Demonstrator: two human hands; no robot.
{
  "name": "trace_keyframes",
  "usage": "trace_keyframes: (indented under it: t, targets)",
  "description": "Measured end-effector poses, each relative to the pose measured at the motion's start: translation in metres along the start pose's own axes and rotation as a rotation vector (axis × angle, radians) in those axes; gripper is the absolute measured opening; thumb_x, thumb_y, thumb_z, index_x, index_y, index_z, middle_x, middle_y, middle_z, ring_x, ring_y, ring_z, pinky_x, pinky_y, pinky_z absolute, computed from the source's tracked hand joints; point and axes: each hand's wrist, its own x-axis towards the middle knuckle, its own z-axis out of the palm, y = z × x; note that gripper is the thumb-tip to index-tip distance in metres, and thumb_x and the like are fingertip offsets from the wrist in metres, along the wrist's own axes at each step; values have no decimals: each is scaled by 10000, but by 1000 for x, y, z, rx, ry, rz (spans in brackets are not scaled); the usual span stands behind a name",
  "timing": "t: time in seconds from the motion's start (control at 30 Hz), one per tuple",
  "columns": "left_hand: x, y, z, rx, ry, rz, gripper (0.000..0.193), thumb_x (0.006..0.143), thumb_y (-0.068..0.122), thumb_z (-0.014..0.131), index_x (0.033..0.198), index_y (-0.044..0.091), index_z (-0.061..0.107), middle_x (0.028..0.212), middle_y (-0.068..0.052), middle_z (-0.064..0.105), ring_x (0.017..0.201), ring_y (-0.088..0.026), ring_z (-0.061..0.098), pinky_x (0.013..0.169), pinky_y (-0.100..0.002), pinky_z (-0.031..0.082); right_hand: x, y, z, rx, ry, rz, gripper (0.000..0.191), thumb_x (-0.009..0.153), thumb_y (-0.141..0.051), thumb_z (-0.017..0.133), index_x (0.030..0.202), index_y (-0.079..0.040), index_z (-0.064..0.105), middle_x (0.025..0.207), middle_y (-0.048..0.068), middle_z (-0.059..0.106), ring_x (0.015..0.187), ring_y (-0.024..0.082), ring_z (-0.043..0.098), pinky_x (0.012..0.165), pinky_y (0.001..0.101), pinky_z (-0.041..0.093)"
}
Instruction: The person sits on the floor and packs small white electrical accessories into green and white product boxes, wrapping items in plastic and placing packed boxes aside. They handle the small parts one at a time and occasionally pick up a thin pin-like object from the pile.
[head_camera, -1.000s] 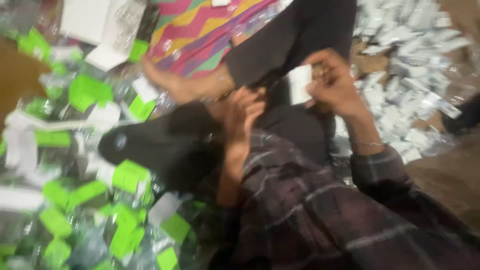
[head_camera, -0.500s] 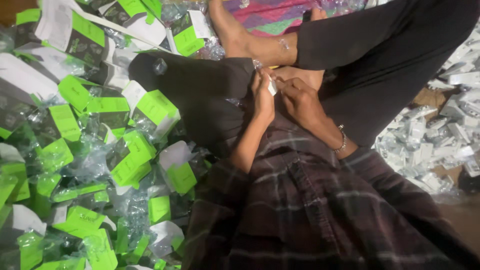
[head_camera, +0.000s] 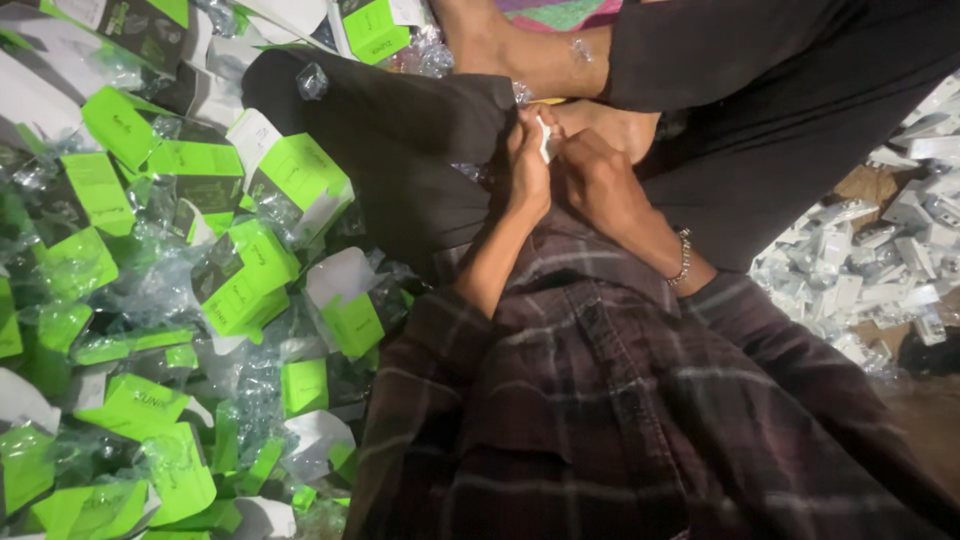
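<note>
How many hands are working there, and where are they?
2. The left hand and right hand meet at top centre, over the lap, pinching one small white piece between them. No other hands show, though the frame edges could hide some.

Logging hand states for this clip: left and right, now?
Left hand: closed on a small white item.
Right hand: closed on the same white item.

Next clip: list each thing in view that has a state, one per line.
small white piece: pinched between both hands, mostly hidden
left hand: closed on the small white piece
right hand: closed on it, fingers curled
green-and-white boxes: heaped loose on the left, some in clear wrap
white parts: piled on the right
bracelet: on the right wrist
</note>
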Motion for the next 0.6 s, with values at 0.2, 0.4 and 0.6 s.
trace_keyframes:
  t: [0.2,0.4,0.6]
  targets:
    - [-3,19,-1,88,-21,211,520,1126,534,432,1049,49,603,941,-52,565,899,-160,548,856,-305,462,-8,-16,-16,53,50,90,302,947,20,690,1248,8,704,987,216,700,852,379,700,768,424,557]
    - [-2,10,-2,165,-9,-23,513,1089,462,455,1195,-9,628,1143,-93,654,1097,-186,600,993,-320,467,9,-7,-8,33,169,-74,311,930,-61,753,1225,20,696,1037,194,717,918,343,714,820,404,563]
    - [-8,-3,-12,91,-23,-103,480,1104,452,474,1237,10,605,1146,-76,628,1060,-172,593,929,-320,484,7,14,0,118,16,135,261,916,-83,782,1149,33,753,919,190,727,699,257,678,663,359,526]
